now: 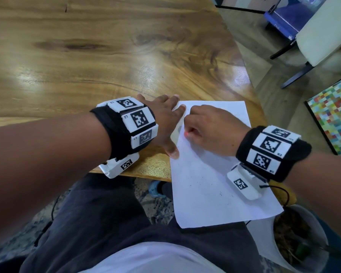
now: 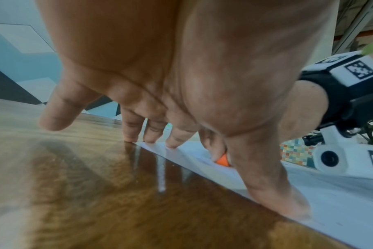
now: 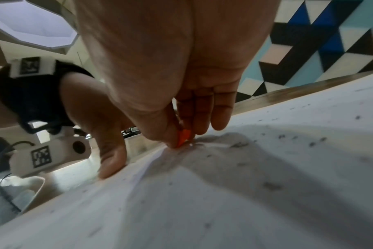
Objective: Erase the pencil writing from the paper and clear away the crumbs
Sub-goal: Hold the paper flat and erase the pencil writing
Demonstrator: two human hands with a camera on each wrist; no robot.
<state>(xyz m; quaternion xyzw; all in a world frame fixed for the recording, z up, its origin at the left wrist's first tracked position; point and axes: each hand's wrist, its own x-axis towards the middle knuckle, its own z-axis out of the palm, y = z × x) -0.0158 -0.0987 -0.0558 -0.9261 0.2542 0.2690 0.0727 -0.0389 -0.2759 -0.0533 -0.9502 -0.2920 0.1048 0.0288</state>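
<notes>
White paper sheet (image 1: 215,184), pinned flat at its left edge by spread left hand (image 1: 163,123) (holding nothing) so right hand (image 1: 211,131), pinching small orange eraser (image 3: 183,137), rubs without slippage.

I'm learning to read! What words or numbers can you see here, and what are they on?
"L3", "L2", "L1": tiny labels on the left wristband.
"R2", "R1": tiny labels on the right wristband.
On the paper: no writing I can read, only dark crumbs.
</notes>
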